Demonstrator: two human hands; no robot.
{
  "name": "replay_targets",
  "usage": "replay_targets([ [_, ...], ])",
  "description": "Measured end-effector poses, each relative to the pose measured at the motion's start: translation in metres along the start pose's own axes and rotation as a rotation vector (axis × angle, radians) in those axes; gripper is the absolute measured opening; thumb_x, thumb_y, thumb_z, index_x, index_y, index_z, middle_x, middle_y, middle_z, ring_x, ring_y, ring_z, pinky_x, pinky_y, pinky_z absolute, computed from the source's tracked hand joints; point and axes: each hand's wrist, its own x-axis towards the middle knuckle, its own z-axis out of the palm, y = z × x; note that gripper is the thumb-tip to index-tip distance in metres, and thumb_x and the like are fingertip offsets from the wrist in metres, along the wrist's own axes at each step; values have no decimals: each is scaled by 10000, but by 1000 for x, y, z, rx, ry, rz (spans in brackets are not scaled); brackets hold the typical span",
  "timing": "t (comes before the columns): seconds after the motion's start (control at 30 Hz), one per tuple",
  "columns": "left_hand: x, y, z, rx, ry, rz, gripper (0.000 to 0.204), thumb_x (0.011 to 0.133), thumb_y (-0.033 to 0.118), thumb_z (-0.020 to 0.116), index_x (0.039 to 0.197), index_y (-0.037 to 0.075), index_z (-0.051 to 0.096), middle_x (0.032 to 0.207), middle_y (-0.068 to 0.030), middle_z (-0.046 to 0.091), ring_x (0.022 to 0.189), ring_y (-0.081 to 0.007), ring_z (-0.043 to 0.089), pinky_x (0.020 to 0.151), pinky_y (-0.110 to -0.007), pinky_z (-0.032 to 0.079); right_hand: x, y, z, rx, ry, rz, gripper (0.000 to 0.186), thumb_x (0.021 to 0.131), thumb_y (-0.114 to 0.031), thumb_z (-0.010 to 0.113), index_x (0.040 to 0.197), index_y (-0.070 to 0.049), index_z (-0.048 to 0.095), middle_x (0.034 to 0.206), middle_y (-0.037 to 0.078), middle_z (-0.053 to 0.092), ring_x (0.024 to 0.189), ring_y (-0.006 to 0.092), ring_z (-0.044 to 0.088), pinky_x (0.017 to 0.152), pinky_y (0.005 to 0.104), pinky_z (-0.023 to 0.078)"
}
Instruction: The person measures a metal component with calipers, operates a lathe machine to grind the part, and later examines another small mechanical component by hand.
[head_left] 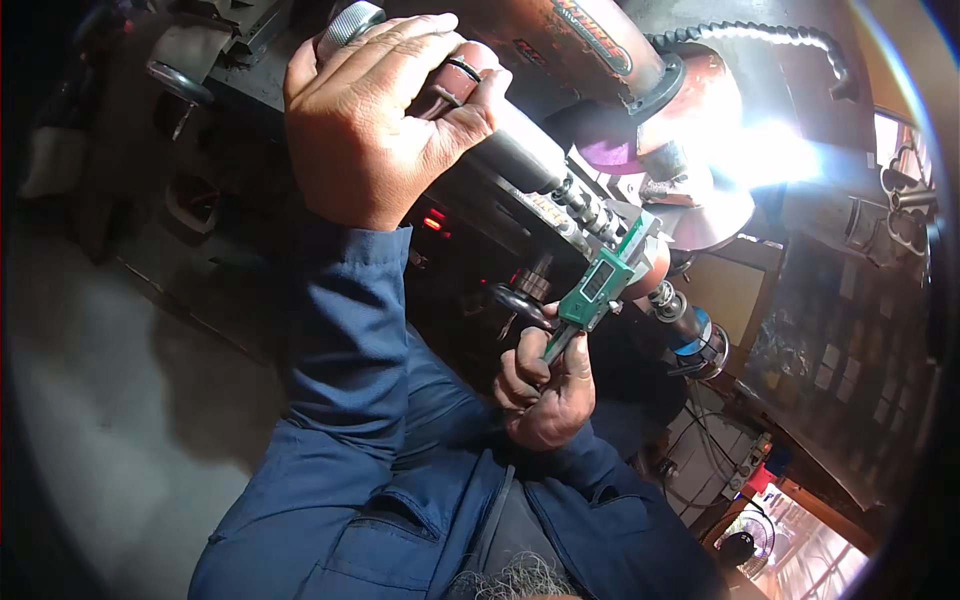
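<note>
At the upper left my left hand [360, 135] is closed over the machine's grey tailstock [520, 150], its fingers wrapped across the top. A knurled knob [352, 22] sticks out beyond those fingers. My right hand [550, 395] grips the beam of a green digital caliper [598, 285] from below. The caliper's jaw end is up at a stepped metal shaft [590, 212] that runs out from the tailstock. Whether the jaws touch the shaft cannot be made out. Just behind the shaft sits a purple grinding wheel [610, 152].
A rusty orange wheel guard [700, 90] stands above the shaft, beside a very bright light [770, 155]. A jointed black hose [770, 32] arches at the top. One handwheel [522, 303] is by the caliper, another [180, 82] at the left. A fan [752, 535] shows lower right.
</note>
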Motion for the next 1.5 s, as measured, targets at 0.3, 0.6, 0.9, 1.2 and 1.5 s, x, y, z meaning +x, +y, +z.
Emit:
replay_targets([
  [0.3, -1, -2, -1, 14, -16, -30, 357, 715, 273, 843, 961, 36, 741, 968, -81, 747, 948, -226, 714, 887, -357, 488, 13, 9, 0, 96, 29, 23, 465, 1021, -514, 359, 1271, -129, 431, 619, -4, 308, 443, 87, 257, 386, 236, 237],
  [0.6, -1, -7, -2, 3, -21, -16, 334, 697, 236, 856, 929, 26, 738, 965, -89, 747, 941, -228, 717, 884, -357, 494, 16, 20, 1, 93, 32, -11, 483, 1031, -518, 351, 1279, -109, 416, 616, -3, 315, 446, 88, 268, 396, 245, 251],
  [0.9, 5, 3, -2, -23, -28, -26, 354, 688, 235, 866, 938, 19, 739, 967, -91, 749, 938, -229, 717, 884, -362, 492, 18, 26, 12, -93, 154, -86, 537, 1035, -555, 273, 1308, -105, 377, 573, -26, 269, 413, 84, 214, 361, 248, 198],
  [1.2, 5, 2, -2, -30, -21, -36, 354, 679, 231, 871, 941, 30, 742, 971, -84, 749, 936, -227, 716, 883, -359, 491, 18, 21, 5, 53, 76, -59, 540, 1011, -555, 317, 1159, -60, 478, 562, -9, 304, 402, 94, 236, 342, 250, 206],
  [1.5, 6, 2, -3, -8, -23, -35, 352, 676, 237, 872, 929, 32, 739, 962, -84, 748, 929, -225, 716, 869, -352, 490, 20, 25, 5, 32, 127, -66, 538, 1004, -556, 368, 1190, -59, 458, 577, -11, 305, 416, 86, 241, 366, 242, 234],
])
